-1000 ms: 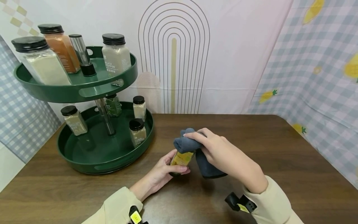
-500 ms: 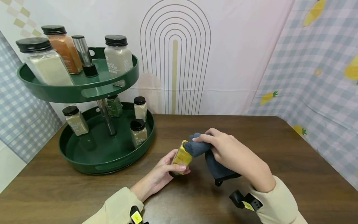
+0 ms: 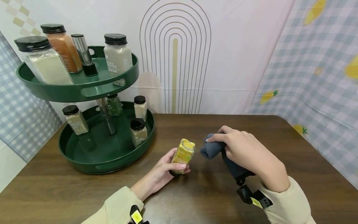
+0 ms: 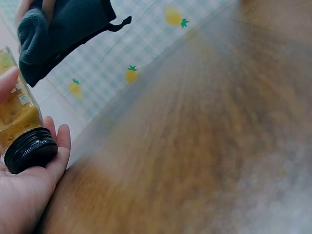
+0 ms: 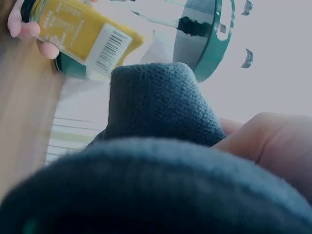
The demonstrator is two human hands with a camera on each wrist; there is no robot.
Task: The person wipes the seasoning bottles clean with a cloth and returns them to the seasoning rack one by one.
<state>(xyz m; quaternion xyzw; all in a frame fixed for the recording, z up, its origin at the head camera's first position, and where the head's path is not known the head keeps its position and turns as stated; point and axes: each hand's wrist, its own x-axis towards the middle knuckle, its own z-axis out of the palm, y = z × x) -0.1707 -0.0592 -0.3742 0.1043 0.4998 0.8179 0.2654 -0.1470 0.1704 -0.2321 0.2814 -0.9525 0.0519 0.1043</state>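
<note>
My left hand grips a small square spice jar of yellow powder, tilted upside down. The jar's black lid rests low against the palm in the left wrist view, and its base faces up and to the right. A barcode label shows on the jar in the right wrist view. My right hand pinches a bunched dark blue-grey cloth just right of the jar, apart from it. Part of the cloth hangs below the hand and fills much of the right wrist view.
At the left stands a two-tier green rotating rack. Its upper tier bears large jars, including one of black pepper, and a metal grinder. Several small jars are on or beside the lower tier. Wooden table lies beneath.
My right hand has drawn the cloth off the jar's base and moved right, leaving a gap. The left hand and the jar have stayed nearly in place.
</note>
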